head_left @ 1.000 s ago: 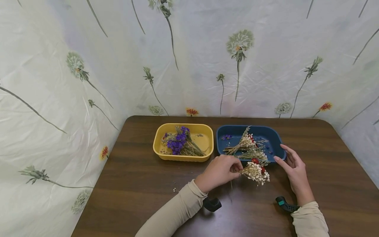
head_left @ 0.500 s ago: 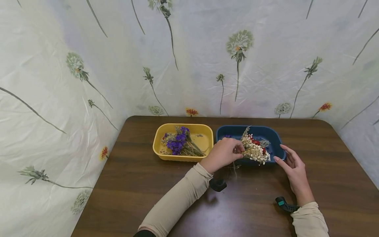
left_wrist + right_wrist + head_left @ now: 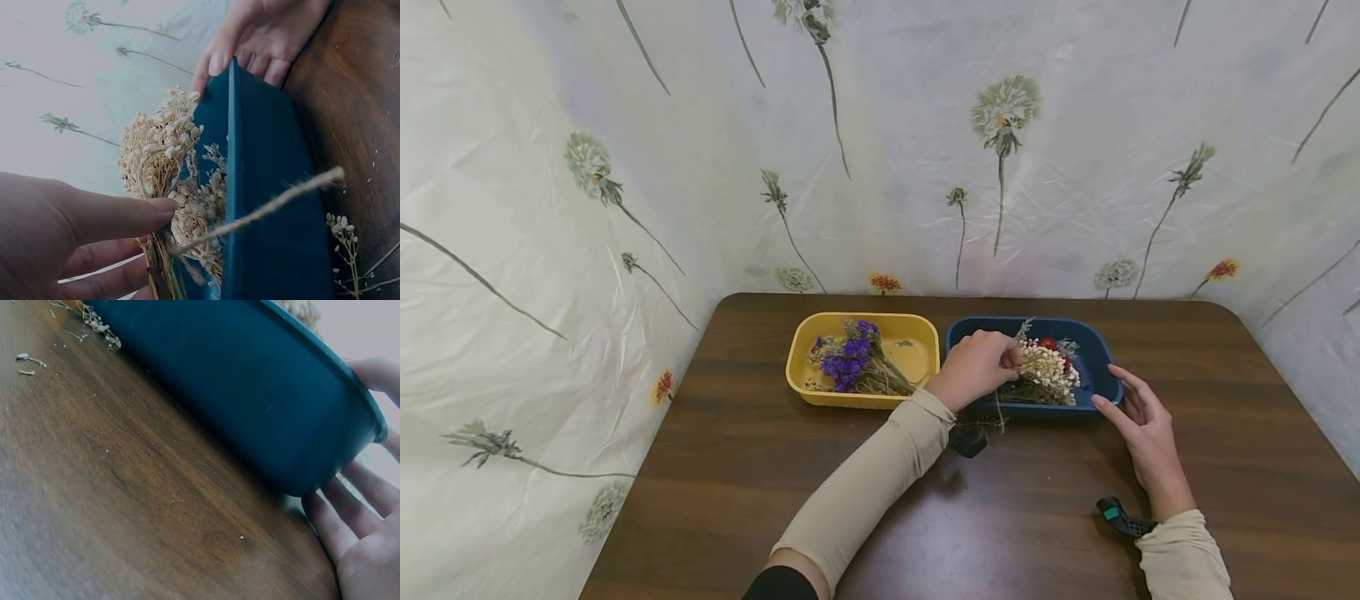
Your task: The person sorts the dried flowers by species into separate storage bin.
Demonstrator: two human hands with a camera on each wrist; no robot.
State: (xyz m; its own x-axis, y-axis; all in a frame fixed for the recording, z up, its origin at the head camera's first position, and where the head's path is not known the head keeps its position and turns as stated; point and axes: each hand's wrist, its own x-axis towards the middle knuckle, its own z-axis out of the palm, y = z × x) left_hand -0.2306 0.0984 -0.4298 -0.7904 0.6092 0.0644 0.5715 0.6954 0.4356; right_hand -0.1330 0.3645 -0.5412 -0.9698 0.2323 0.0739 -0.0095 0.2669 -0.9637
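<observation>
My left hand point(image 3: 979, 365) is over the blue tray point(image 3: 1097, 354), pinching a bunch of dried flowers point(image 3: 159, 147) by its stems between thumb and fingers. Its small cream blossoms point right, and a loose end of twine point(image 3: 275, 203) sticks out from its tie. More dried bunches with red blooms point(image 3: 1048, 342) and grey-green sprigs point(image 3: 212, 169) lie in the tray, partly hidden by the held one. At the tray's right end, my right hand point(image 3: 1144, 429) touches the outer wall with extended fingers point(image 3: 353, 497), its thumb at the rim corner.
A yellow tray point(image 3: 797, 387) with purple-flowered dried bunches point(image 3: 850, 364) stands just left of the blue one. A thin loose sprig point(image 3: 347, 240) and bits of petal lie on the wooden table point(image 3: 1022, 533). Behind it hangs a floral-patterned sheet point(image 3: 880, 150).
My left hand has carried the cream bunch from in front of the blue tray up and away from me, over the flowers inside. The right hand has stayed at the tray's end.
</observation>
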